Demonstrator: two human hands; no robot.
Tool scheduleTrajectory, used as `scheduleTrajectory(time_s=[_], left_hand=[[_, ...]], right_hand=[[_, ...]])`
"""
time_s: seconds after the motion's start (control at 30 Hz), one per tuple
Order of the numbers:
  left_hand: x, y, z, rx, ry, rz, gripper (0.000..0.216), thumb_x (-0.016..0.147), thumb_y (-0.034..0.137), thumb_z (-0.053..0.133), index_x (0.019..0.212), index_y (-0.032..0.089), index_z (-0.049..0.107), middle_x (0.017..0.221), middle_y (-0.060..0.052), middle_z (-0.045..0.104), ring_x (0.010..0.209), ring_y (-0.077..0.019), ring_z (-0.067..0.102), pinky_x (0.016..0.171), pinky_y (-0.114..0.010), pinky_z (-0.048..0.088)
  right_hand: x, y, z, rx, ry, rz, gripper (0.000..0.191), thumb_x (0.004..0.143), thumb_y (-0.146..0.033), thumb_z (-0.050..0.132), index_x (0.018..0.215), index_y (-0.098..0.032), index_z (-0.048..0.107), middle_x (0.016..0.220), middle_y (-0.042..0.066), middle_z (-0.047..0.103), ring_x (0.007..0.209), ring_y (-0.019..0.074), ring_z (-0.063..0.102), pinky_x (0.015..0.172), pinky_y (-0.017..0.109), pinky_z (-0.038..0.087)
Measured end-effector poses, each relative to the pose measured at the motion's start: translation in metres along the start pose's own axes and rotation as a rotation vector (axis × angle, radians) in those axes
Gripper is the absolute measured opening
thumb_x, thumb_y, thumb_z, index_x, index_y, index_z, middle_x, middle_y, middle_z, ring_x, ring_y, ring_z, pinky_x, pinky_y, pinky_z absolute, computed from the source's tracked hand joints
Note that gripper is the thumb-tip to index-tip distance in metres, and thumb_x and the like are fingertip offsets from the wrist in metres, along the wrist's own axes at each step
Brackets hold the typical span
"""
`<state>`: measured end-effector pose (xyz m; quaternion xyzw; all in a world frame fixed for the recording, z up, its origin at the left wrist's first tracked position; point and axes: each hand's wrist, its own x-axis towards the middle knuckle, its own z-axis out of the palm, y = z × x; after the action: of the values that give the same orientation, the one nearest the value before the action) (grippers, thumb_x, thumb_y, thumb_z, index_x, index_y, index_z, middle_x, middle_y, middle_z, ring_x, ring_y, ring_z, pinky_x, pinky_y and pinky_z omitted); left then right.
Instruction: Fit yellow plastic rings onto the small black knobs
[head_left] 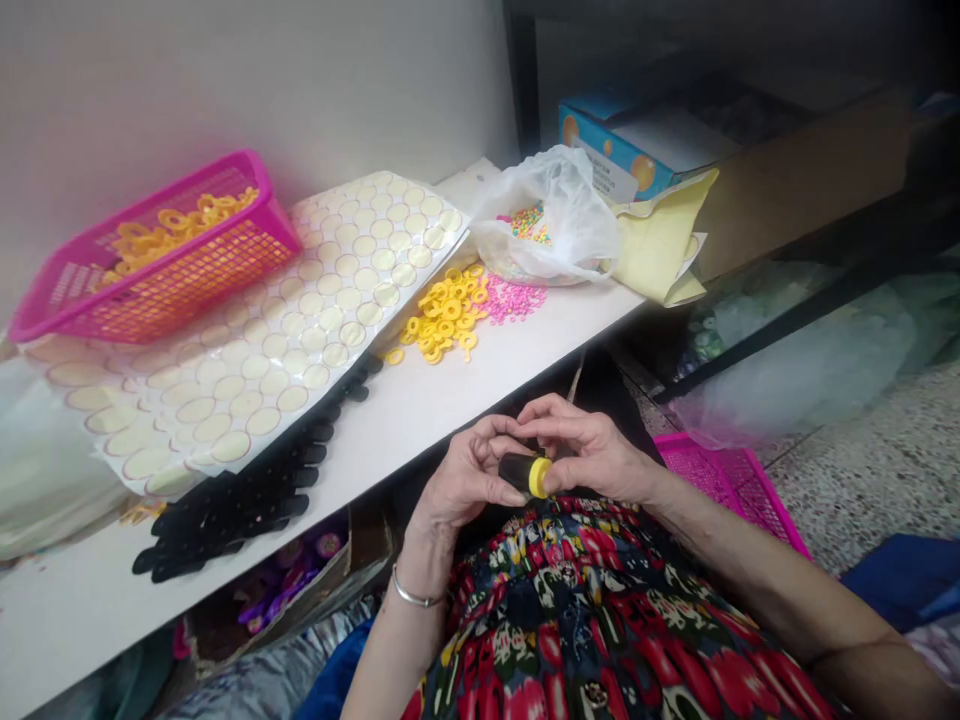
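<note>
Above my lap, my left hand (474,470) grips a small black tube (517,470) between thumb and fingers. A yellow ring-like cap (538,477) sits on the tube's right end. My right hand (600,455) is closed at that end, its thumb against the yellow cap and its fingertips meeting those of my left hand. On the table nearby lie a pile of yellow ring pieces (448,312) and a heap of small pink beads (514,300). Black plastic pieces (232,500) are laid side by side along the table's front edge.
Sticker sheets with round labels (330,320) cover part of the white table (360,460). A pink basket (202,300) of yellow pieces rests on them. Behind are a plastic bag (577,225) with coloured beads and a blue box (600,150). Below right is another pink basket (739,490).
</note>
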<state>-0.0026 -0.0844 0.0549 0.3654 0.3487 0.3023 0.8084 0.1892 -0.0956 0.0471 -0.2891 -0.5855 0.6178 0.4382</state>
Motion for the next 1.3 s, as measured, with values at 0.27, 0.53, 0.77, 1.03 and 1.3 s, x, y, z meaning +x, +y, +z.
scheduleTrajectory(time_s=[0.27,0.53,0.77,1.03,1.3], left_hand=[[0.008,-0.004,0.006,-0.09,-0.046,0.0,0.055,0.057,0.023,0.077,0.102,0.016,0.047,0.064,0.002,0.058,0.044,-0.0057,0.05,0.041,-0.014,0.038],[0.013,-0.012,0.01,-0.086,-0.07,-0.035,0.063,0.04,0.02,0.08,0.098,0.017,0.056,0.076,-0.003,0.062,0.065,-0.0169,0.062,0.052,-0.023,0.048],[0.008,-0.017,-0.003,0.082,-0.057,0.081,0.077,0.042,0.037,0.082,0.111,0.018,0.052,0.102,-0.011,0.062,0.09,-0.026,0.063,0.071,-0.033,0.052],[-0.018,-0.018,0.017,0.762,0.102,0.402,0.111,0.037,0.039,0.085,0.134,0.019,0.036,0.133,-0.015,0.044,0.123,-0.0321,0.041,0.104,-0.046,0.034],[-0.013,-0.043,0.018,0.817,0.269,0.656,0.079,0.054,0.042,0.077,0.124,0.016,0.049,0.116,-0.014,0.059,0.104,-0.0268,0.058,0.093,-0.039,0.046]], right_hand=[[-0.001,-0.013,0.002,-0.29,-0.009,-0.124,0.049,0.062,-0.03,0.076,0.109,-0.024,0.061,0.108,0.006,0.056,0.102,0.0218,0.049,0.09,0.042,0.04],[-0.004,-0.015,0.004,-0.433,-0.141,-0.128,0.063,0.062,-0.034,0.076,0.12,-0.023,0.053,0.113,0.008,0.054,0.099,0.0217,0.046,0.088,0.04,0.039],[-0.006,-0.017,0.009,-0.428,-0.13,-0.082,0.055,0.064,-0.028,0.074,0.115,-0.023,0.053,0.115,0.007,0.053,0.104,0.0226,0.045,0.09,0.041,0.037],[-0.008,-0.01,0.023,-0.324,0.029,-0.036,0.042,0.069,-0.022,0.066,0.11,-0.017,0.054,0.104,0.008,0.054,0.096,0.0206,0.05,0.085,0.035,0.041],[-0.009,-0.006,0.034,-0.355,0.071,-0.06,0.041,0.067,-0.022,0.067,0.107,-0.017,0.057,0.09,0.006,0.056,0.084,0.0195,0.051,0.077,0.034,0.043]])
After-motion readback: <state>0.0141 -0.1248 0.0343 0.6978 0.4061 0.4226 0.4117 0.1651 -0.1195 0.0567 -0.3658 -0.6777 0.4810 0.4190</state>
